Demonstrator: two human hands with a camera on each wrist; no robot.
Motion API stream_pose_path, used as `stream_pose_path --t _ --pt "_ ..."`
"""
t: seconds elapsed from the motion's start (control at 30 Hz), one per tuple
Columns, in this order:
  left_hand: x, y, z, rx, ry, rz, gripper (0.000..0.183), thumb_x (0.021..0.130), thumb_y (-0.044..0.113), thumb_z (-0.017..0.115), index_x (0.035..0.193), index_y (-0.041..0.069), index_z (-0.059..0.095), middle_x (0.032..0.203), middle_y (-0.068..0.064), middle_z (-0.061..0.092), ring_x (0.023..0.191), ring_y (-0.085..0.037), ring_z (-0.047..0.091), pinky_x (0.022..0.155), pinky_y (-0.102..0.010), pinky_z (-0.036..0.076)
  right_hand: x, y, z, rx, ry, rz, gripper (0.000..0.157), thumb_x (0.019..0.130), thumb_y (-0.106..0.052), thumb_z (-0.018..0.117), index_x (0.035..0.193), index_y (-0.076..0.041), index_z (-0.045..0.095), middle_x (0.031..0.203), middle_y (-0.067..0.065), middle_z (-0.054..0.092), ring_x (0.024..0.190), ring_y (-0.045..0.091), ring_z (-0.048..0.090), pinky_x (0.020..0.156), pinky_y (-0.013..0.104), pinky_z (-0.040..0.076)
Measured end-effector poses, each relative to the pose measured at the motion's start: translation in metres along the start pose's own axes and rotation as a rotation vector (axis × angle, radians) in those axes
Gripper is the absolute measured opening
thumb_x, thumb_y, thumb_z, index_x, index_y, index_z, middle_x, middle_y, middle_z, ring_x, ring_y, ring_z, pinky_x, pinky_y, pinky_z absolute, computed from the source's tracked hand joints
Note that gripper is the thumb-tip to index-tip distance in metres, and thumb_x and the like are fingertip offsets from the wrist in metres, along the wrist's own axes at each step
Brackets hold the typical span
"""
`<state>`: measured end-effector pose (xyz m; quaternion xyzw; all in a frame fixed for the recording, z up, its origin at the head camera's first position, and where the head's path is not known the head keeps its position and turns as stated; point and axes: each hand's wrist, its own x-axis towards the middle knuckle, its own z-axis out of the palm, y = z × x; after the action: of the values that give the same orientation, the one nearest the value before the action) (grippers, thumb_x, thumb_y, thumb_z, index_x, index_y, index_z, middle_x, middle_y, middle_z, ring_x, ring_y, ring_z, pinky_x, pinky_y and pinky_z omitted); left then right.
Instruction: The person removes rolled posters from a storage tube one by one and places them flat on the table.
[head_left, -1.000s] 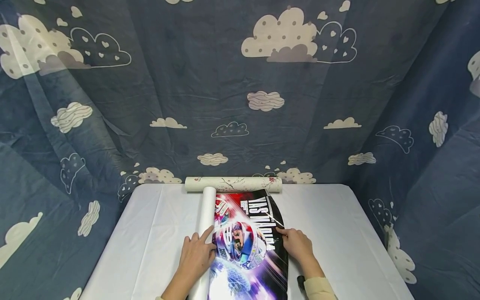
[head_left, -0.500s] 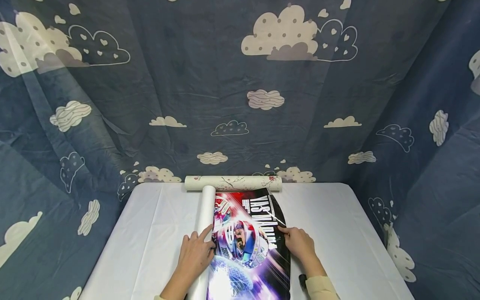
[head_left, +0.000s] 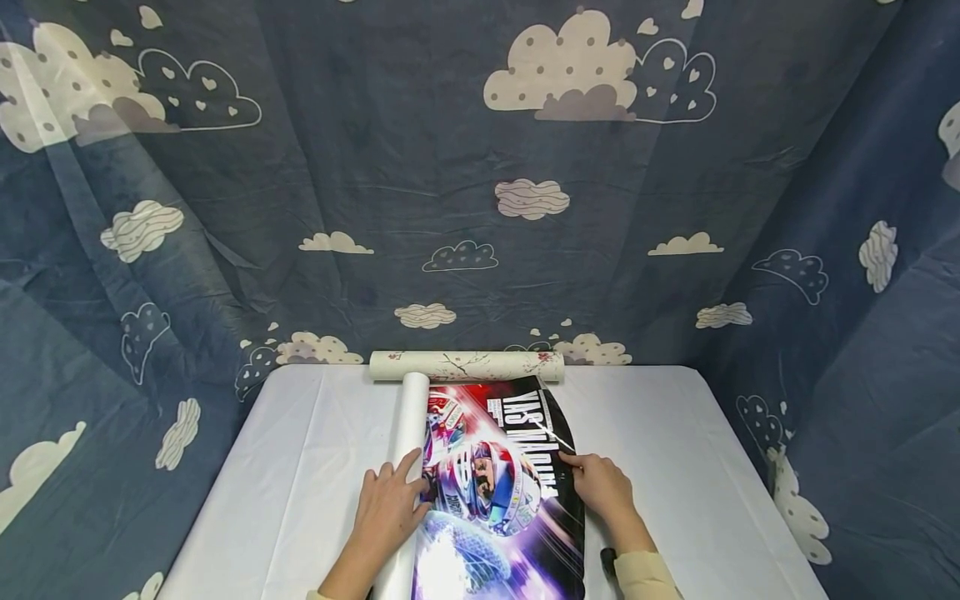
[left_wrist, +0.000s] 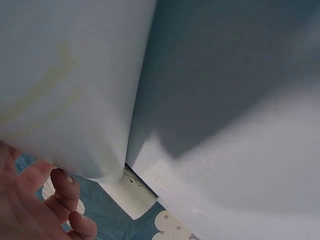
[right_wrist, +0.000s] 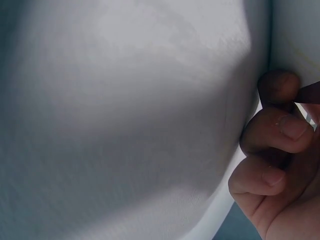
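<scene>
A glossy poster (head_left: 487, 492) with a helmeted figure and large white lettering lies partly unrolled, its left side wound into a white roll (head_left: 411, 417). My left hand (head_left: 386, 508) rests on this roll, index finger stretched across it and thumb at the printed side. In the left wrist view the roll (left_wrist: 75, 95) rises large above the left hand (left_wrist: 35, 200). My right hand (head_left: 603, 487) pinches the poster's right edge between thumb and index finger. Close up, the other fingers of the right hand (right_wrist: 275, 150) are curled beside that edge.
A cream roll with a branch-and-blossom print (head_left: 465, 367) lies across the back edge of the white table (head_left: 315, 467). A small black object (head_left: 608, 560) sits beside my right sleeve. Dark blue cloud-patterned cloth (head_left: 420, 150) hangs behind and at both sides.
My right hand has drawn the poster's edge slightly to the right, and the print has shifted with it. The white roll has edged a little left under my left hand.
</scene>
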<state>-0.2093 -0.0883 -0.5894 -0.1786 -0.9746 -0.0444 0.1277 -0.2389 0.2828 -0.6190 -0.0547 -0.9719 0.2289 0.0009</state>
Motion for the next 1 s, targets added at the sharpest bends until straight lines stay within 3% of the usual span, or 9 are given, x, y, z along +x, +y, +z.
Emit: stream_pose_path --t 0.23,0.57,0.7,0.83,1.0 --pt "-0.0006 -0.0003 -0.0017 0.006 0.001 -0.016 0.021 0.082 0.036 0.087 0.102 0.032 0.085 0.152 0.000 0.063 0.077 -0.017 0.051 0.068 -0.034 0.031 -0.0007 0.0006 -0.0015 0.009 -0.007 0.012 0.040 0.094 -0.009 0.062 0.126 -0.027 0.080 0.078 0.015 0.071 0.059 0.019 0.035 0.053 0.035 0.028" --pt "-0.0021 -0.0035 -0.0017 -0.011 0.004 -0.026 0.026 0.085 0.026 0.075 0.108 0.031 0.085 0.154 0.004 0.063 0.068 -0.013 0.042 0.067 -0.033 0.028 0.0005 0.0011 -0.0028 0.022 -0.017 0.035 0.040 0.096 -0.010 0.062 0.127 -0.027 0.079 0.082 0.016 0.073 0.059 0.019 0.033 0.053 0.035 0.028" --pt "-0.0030 -0.0053 -0.0013 -0.004 0.028 -0.021 0.019 0.090 0.039 0.078 0.104 0.029 0.084 0.153 0.001 0.063 0.071 -0.016 0.050 0.067 -0.034 0.030 0.0014 0.0020 -0.0029 0.024 -0.014 0.037 0.040 0.096 -0.010 0.061 0.127 -0.027 0.079 0.084 0.017 0.074 0.059 0.019 0.034 0.053 0.035 0.028" --pt "-0.0035 -0.0067 -0.0016 0.011 0.040 -0.012 0.029 0.084 0.050 0.084 0.102 0.027 0.082 0.151 -0.003 0.063 0.075 -0.019 0.056 0.067 -0.034 0.033 0.0013 0.0018 -0.0031 0.020 -0.014 0.042 0.040 0.095 -0.009 0.061 0.126 -0.026 0.080 0.094 0.020 0.077 0.059 0.020 0.037 0.054 0.035 0.029" --pt "-0.0033 -0.0078 0.0002 0.017 0.064 -0.015 0.017 0.081 0.035 0.086 0.097 0.030 0.084 0.149 -0.003 0.065 0.068 -0.015 0.048 0.067 -0.033 0.030 0.0006 0.0017 -0.0031 0.022 -0.016 0.046 0.041 0.095 -0.008 0.061 0.126 -0.027 0.080 0.081 0.017 0.073 0.058 0.019 0.034 0.052 0.035 0.028"
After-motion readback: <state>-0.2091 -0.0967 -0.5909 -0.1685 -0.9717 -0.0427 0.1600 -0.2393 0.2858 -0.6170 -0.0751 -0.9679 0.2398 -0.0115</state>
